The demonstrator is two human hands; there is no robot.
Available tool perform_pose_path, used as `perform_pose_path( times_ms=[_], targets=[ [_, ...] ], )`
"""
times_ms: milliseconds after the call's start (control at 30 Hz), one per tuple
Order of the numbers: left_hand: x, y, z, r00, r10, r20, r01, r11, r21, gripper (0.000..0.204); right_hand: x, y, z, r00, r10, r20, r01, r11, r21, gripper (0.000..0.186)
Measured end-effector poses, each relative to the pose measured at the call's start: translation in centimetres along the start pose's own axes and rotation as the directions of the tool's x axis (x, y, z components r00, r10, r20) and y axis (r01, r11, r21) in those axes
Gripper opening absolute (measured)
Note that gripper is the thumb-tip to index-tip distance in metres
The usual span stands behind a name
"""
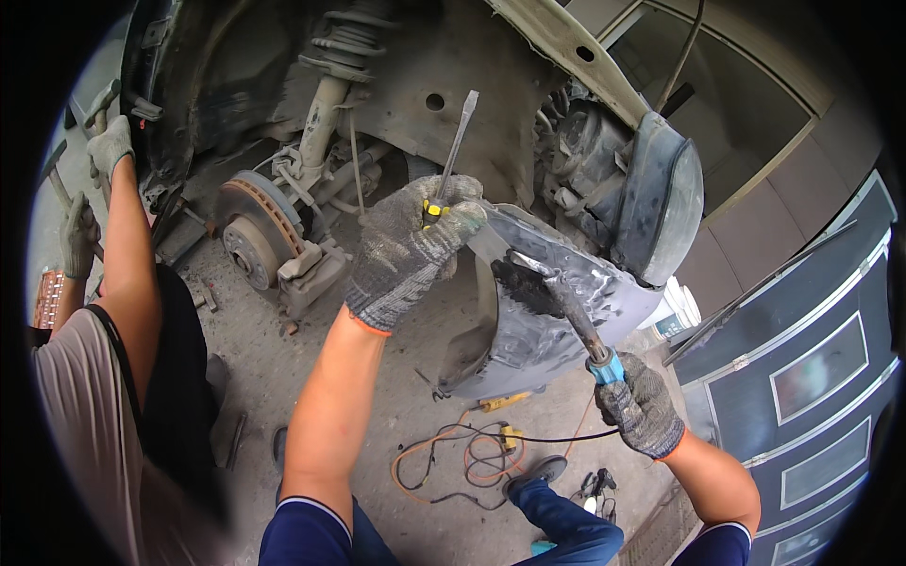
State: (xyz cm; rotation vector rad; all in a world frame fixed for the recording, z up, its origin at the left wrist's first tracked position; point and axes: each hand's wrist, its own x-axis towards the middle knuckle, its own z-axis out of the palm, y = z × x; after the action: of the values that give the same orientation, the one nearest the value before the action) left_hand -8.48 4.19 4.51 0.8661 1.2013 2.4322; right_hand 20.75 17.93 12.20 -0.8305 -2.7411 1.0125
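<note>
The left hand [415, 241], in a grey knit glove, has its grip closed around a flat-bladed steel screwdriver [455, 151] with a yellow-and-black fitting, blade upward; if the wrist turned, that exposed blade could catch nearby metal. Whether these fingertips also touch the grey, white-smeared curved body panel [538, 354], just right of them, is hard to tell. The panel lies between the two hands and could shift if pushed from one side only. The right hand [645, 407], also gloved, has its grip wrapped around a dark-barrelled tool with a blue collar [578, 316], its far end against or just over the panel's blackened patch. If that end is hot, lingering there could mark the panel or scorch the left glove. A pull on the black cable [566, 441] near the right hand could jerk the tool.

Around them, far left, a co-worker in a grey shirt [90, 396] holds long-handled tools, crowding that side. Next come a rusty brake disc [247, 231] and a dusty suspension strut [326, 118], hemming in the left hand. Below the panel, a tangled orange cord [406, 462] lies near a dark shoe [538, 474], a tripping hazard. Rightmost stands a dark panelled door [802, 363].
</note>
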Motion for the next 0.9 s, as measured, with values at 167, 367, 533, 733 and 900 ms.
perform_pose_path(
  times_ms=[167, 367, 533, 733, 900],
  targets=[
    [0.3, -0.4, 0.1, 0.999, 0.025, -0.040, -0.021, 0.996, 0.091, 0.031, 1.0, -0.1, 0.2, 0.995, -0.088, -0.043, 0.077, 0.975, -0.210, 0.034],
    [0.2, -0.7, 0.2, 0.990, 0.120, -0.069, -0.110, 0.985, 0.134, 0.028, 2.1, -1.7, -0.2, 0.992, -0.116, -0.040, 0.095, 0.933, -0.348, 0.027],
    [0.3, -1.2, 0.0, 0.987, 0.146, -0.064, -0.137, 0.982, 0.132, 0.029, 2.4, -0.9, -0.2, 0.995, -0.083, -0.064, 0.059, 0.948, -0.313, 0.027],
    [0.3, -1.2, 0.1, 0.992, 0.113, -0.049, -0.112, 0.993, 0.030, 0.027, 2.4, -1.5, -0.6, 0.996, -0.062, -0.069, 0.036, 0.943, -0.330, 0.026],
    [-0.1, -0.6, 0.0, 0.999, 0.033, -0.017, -0.036, 0.989, -0.143, 0.026, 2.5, -2.2, -0.9, 0.987, -0.144, -0.072, 0.100, 0.899, -0.426, 0.028]
  ],
)
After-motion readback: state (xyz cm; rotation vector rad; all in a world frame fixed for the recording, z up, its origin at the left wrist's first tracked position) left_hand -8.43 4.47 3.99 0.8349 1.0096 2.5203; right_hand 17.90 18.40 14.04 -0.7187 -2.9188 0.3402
